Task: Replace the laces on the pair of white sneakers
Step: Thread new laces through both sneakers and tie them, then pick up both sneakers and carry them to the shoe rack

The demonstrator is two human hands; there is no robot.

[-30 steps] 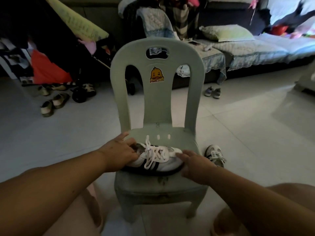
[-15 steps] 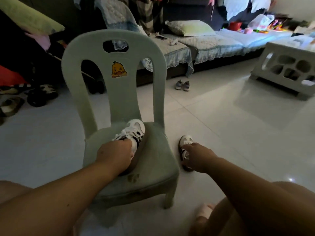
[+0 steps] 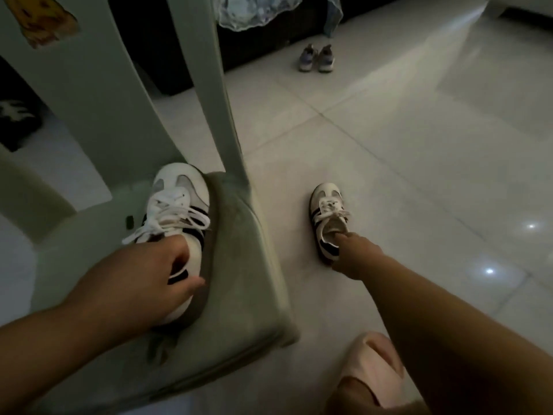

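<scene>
White leather with dark side stripes marks both sneakers of the pair, and they sit well apart from each other. One sneaker (image 3: 176,211) lies on the seat of a pale green plastic chair (image 3: 248,283), toe pointing away from the person toward the chair's backrest, its sole running along the right side of the seat near the edge. Its white laces (image 3: 167,217) are threaded and loosely tied, with loose ends trailing to the left over the seat. The left hand (image 3: 149,280) covers the heel end of this shoe, fingers curled down over the collar and thumb lying along the striped side, clasping the sneaker against the seat. The second sneaker (image 3: 327,220) stands on the pale tiled floor (image 3: 419,145) to the right of the chair, toe also pointing away, laced across the front with its mouth gaping. The right hand (image 3: 356,256) reaches down to it with fingers pushed into the shoe's opening at the heel; how firmly they are closed on the collar is hidden, so I cannot tell whether it is gripped. A yellow cartoon sticker (image 3: 42,16) shows on the chair's backrest at the upper left. Farther off on the floor, near a dark piece of furniture draped with pale blue cloth (image 3: 257,10), sits a pair of small greyish shoes (image 3: 317,58) side by side. A pink slipper (image 3: 374,366) shows at the bottom edge, on the person's foot.
</scene>
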